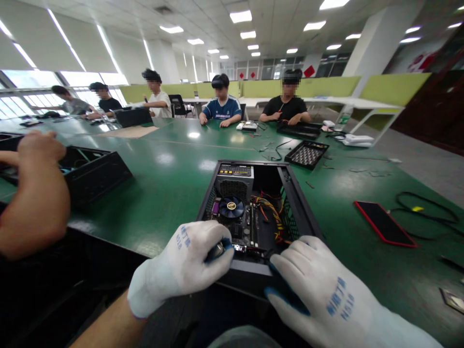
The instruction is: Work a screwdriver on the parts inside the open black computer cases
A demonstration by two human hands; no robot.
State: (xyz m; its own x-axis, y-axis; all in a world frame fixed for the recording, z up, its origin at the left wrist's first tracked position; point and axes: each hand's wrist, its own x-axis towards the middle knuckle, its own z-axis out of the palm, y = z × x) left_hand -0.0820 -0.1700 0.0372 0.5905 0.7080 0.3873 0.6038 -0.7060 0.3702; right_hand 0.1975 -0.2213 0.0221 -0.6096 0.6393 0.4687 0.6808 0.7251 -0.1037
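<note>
Head camera, facing forward and down, near case (300, 208)

Table (166, 179), long, green, glossy; I see ceiling light mirrored in pale patches on its top. Ceiling (203, 19), white, with rows of bright rectangular lamps (241, 17) and, toward upper left, one vent (165, 9). Windows (39, 78) along the left, daylight under and between pale lowered blinds (32, 29). Partitions (300, 86), low, yellow-green, behind white desks (362, 103). Chair (179, 104), black, beyond the table. Pillar (379, 36), white, at right. Decoration (309, 72), red, diamond-shaped, toward the back. Floor (431, 166), grey, at right; past it I note a dark reddish-brown surface (435, 111), too blurred to identify.
</note>
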